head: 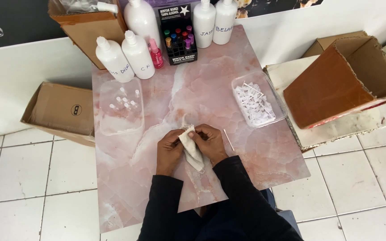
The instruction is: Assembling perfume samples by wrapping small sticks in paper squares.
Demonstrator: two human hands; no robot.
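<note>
While we lean over the pink marbled desk (255,156), our left hand (169,149) and right hand (211,142) both pinch a small cream cloth pouch (192,149) at its centre; a thin white stick (228,139) lies just beside.

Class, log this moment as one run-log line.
left hand: holds cloth pouch | right hand: holds pouch top | thin stick: lies beside right hand | marble table

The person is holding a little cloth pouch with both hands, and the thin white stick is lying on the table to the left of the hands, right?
Not quite. Both the left hand and the right hand do hold the small cloth pouch, but the thin white stick lies on the pink marble table to the right of the hands, not the left. The head view shows this.
</note>
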